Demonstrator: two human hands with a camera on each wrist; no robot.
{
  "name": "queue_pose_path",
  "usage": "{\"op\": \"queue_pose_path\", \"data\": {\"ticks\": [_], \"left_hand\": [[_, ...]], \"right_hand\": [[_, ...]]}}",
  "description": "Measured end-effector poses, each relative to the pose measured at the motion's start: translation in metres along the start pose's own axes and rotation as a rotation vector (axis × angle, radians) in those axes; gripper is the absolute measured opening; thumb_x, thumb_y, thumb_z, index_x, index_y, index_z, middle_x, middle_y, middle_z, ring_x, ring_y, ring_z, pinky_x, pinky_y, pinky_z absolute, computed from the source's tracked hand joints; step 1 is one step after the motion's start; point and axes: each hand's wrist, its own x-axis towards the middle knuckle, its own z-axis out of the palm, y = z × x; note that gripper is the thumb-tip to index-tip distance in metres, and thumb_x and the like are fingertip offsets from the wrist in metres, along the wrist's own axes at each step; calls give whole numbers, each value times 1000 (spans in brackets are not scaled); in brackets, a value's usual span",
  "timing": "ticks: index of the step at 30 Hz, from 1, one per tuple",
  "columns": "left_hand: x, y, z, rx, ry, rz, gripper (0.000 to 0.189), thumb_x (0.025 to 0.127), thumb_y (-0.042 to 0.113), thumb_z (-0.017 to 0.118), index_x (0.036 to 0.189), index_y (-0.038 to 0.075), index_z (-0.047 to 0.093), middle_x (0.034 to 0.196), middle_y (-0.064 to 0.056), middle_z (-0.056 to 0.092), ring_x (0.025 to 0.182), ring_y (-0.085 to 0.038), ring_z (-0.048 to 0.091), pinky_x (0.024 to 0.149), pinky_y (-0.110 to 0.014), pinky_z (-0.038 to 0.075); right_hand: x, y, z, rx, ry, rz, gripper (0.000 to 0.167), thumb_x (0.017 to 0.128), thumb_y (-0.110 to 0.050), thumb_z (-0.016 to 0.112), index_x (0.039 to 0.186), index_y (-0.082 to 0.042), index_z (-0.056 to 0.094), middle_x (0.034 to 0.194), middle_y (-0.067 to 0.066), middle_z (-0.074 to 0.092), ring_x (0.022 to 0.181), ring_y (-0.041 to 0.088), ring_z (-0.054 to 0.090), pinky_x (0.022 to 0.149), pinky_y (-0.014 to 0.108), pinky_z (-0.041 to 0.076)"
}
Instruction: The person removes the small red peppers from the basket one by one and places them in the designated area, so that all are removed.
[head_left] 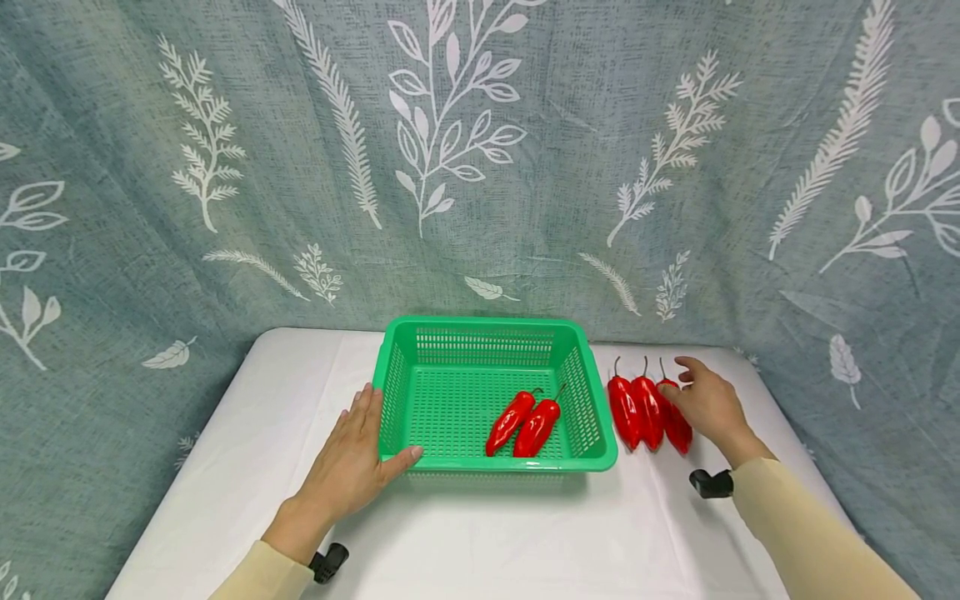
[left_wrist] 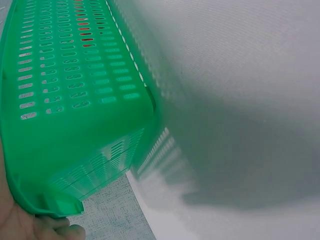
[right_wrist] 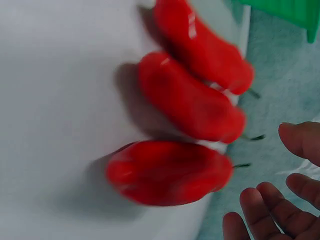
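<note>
A green plastic basket with slotted walls stands on the table. Two glossy red peppers lie at the right side of its floor. My left hand rests on the basket's left front corner, its fingers straight along the rim and the thumb over the front edge. To the right of the basket, three more red peppers lie in a row. Over the stem end of the rightmost pepper hovers my right hand. Its thumb and fingers are spread, with a gap to the pepper in the right wrist view.
A white cloth covers the table. Behind it hangs a grey-green curtain with white leaf patterns, close to the basket's back edge. The left pepper of the row lies near the basket's right wall, beside the middle pepper.
</note>
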Motion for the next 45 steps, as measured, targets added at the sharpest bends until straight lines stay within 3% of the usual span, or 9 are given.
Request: {"op": "queue_pose_path", "data": {"ticks": [6,15,19,25,36,45], "left_hand": [[-1,0,-1,-1,3,1,113,98,74,55,165,-9,15,175,-24,11,163,-40,12,130,-59,19],[0,-1,1,-2,8,7,114,98,74,54,164,-10,16,175,-25,11,163,-41,13,130,-59,19],[0,-2,0,2,13,7,114,98,74,54,164,-10,16,175,-25,10,163,-41,13,130,-59,20],[-1,-2,-1,-17,0,-3,114,98,75,54,165,-9,14,175,-24,8,163,-40,11,130,-60,18],[0,-1,-1,-31,-29,-15,116,98,76,52,165,-8,10,176,-23,4,163,-38,7,131,-59,17],[1,-2,-1,-37,-39,-24,116,97,77,52,166,-7,9,176,-21,3,164,-37,6,131,-58,17]], "right_hand": [[-5,-34,-11,-1,19,-84,71,102,-33,66,155,5,41,140,34,57,122,50,60,93,65,55],[-13,-104,-16,26,2,-229,67,103,-29,68,158,-1,42,141,29,61,120,44,64,94,60,57],[-12,-132,-9,19,-20,-303,65,102,-27,69,157,-3,46,139,27,63,117,40,68,93,58,57],[-7,-165,13,-25,-132,-369,65,101,-28,72,157,-5,47,141,26,64,115,40,70,93,57,58],[2,-194,60,-123,-280,-474,63,94,-23,78,150,-2,55,135,23,69,125,38,65,103,51,56],[7,-200,68,-168,-417,-490,58,96,-18,77,149,-4,58,137,22,67,126,37,64,99,50,57]]}}
